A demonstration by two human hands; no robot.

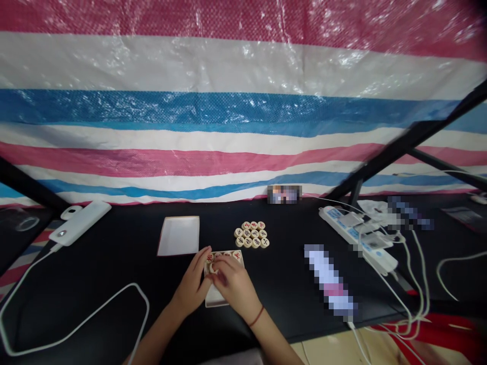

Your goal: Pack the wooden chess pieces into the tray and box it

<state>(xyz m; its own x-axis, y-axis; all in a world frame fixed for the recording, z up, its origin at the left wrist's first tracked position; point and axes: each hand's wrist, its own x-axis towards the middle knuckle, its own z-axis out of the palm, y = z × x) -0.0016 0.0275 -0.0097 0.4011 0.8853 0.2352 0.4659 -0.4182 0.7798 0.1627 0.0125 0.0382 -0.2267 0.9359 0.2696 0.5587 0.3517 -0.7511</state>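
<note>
A shallow white box (218, 299) lies on the black table before me, with a row of cream Chinese chess pieces (236, 255) bearing red characters along its far side. Against the box's left side rests my left hand (193, 284), its fingers stretched out and thumb apart. Over the box, my right hand (236, 285) has its fingers curled down around a chess piece (212, 267), which they partly cover. Beyond the box, several more pieces (251, 234) stand in close rows on the table, the farthest row red-lettered and the nearer ones black-lettered.
The white box lid (178, 236) lies inside up, left of the pieces. A white power bank (79, 228) with a looping cable is at far left. On the right are a blurred-out phone-like object (330, 281) and a power strip (355, 238) crowded with plugs. Striped sheeting (213, 116) hangs behind.
</note>
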